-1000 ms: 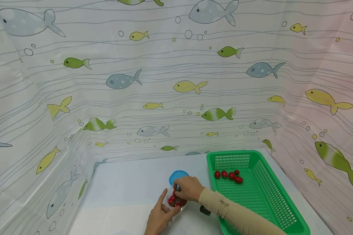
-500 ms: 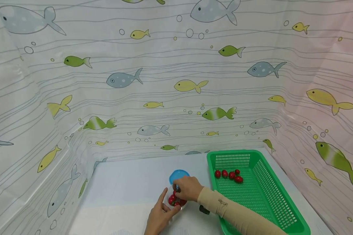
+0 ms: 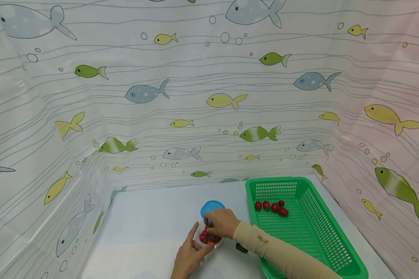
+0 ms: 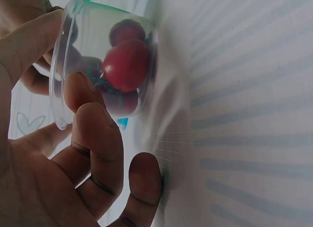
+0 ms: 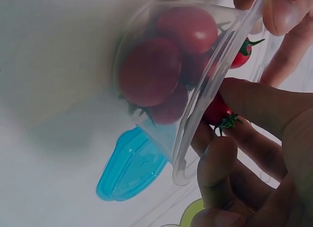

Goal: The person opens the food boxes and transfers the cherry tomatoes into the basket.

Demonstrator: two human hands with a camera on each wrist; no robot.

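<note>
A clear plastic cup [image 5: 180, 169] stands on the white surface with several red cherry tomatoes [image 5: 150, 70] inside. My left hand [image 3: 189, 256] holds the cup, thumb and fingers spread to either side of its rim. At the mouth of the cup, my right hand [image 3: 224, 223] pinches a cherry tomato [image 5: 218, 110] with a green stem cap between thumb and fingers. In the right wrist view this tomato lies partly below the rim line, its stem end facing out. Another stemmed tomato [image 5: 241, 56] shows just past the rim, near the left fingers.
A blue lid [image 3: 209, 206] lies just behind the cup. To the right stands a large green basket [image 3: 335, 217], with several tomatoes [image 3: 274, 207] gathered in its far left corner; my right sleeve crosses its near left rim. Fish-patterned sheeting [image 3: 181, 116] rises at the back and sides.
Both hands stay at the cup, the right hand drifting only very slightly. The tomatoes in the basket stay as they were; the head view has shifted a little.
</note>
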